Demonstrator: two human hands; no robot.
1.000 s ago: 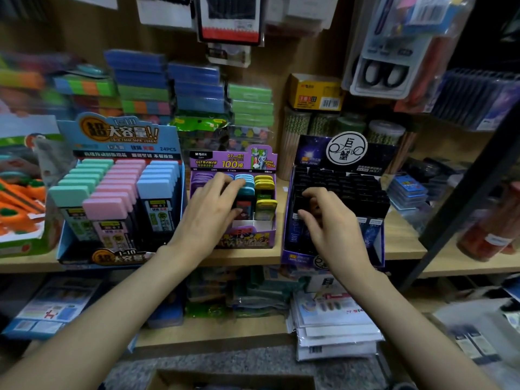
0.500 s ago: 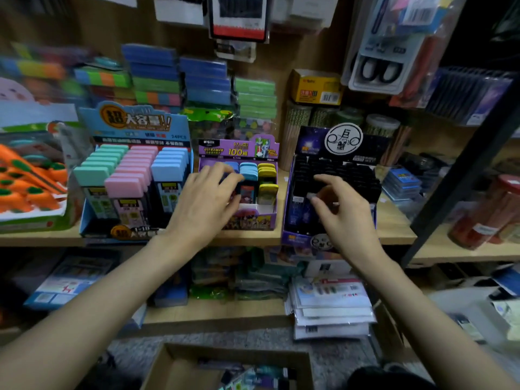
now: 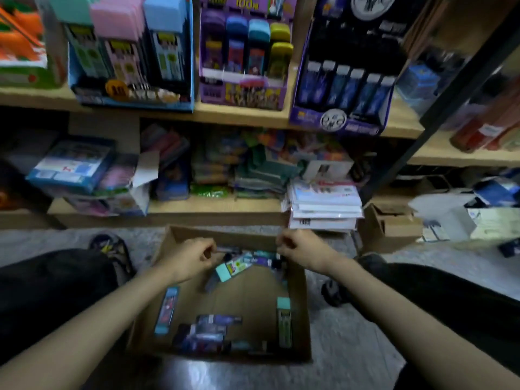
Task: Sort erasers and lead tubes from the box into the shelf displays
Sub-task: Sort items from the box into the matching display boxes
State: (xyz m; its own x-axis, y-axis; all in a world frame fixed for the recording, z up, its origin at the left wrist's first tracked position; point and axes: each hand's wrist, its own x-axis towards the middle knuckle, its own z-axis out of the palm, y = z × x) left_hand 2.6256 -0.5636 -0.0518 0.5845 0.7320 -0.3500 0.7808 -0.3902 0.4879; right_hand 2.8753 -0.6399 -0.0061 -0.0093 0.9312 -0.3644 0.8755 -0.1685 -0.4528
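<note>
**Cardboard box on the floor, both hands at its far end**

Cardboard forms the open box (image 3: pixel 247 299), which sits on the grey floor (image 3: pixel 351 347) between the person's dark-trousered legs, below the wooden shelf (image 3: pixel 242 115). The left hand (image 3: pixel 194 258) and the right hand (image 3: pixel 299 249) both hang over the far end of the box, apart from each other. Each has its fingers curled in toward the palm. Blur hides the fingertips, so whether either hand pinches anything cannot be told. A thin dark item (image 3: pixel 228 250) lies just beside the left fingertips.

Inside the box, a teal-capped eraser (image 3: pixel 225 273) lies tilted just right of the left hand. A second teal eraser (image 3: pixel 283 319) lies along the right wall, and a blue eraser (image 3: pixel 167 311) lies along the left wall. Dark purple lead tubes (image 3: pixel 211 330) are heaped at the near end.

Three displays stand side by side on the shelf. At the left, the blue display (image 3: pixel 132 99) holds upright teal, pink and blue erasers. In the middle, the purple display (image 3: pixel 244 94) holds purple, blue and yellow-green ones. At the right, the black display (image 3: pixel 337 122) shows a front row of dark blue tubes. A stack of white packets (image 3: pixel 323 209) rests on the lower shelf, far right of the box.
</note>
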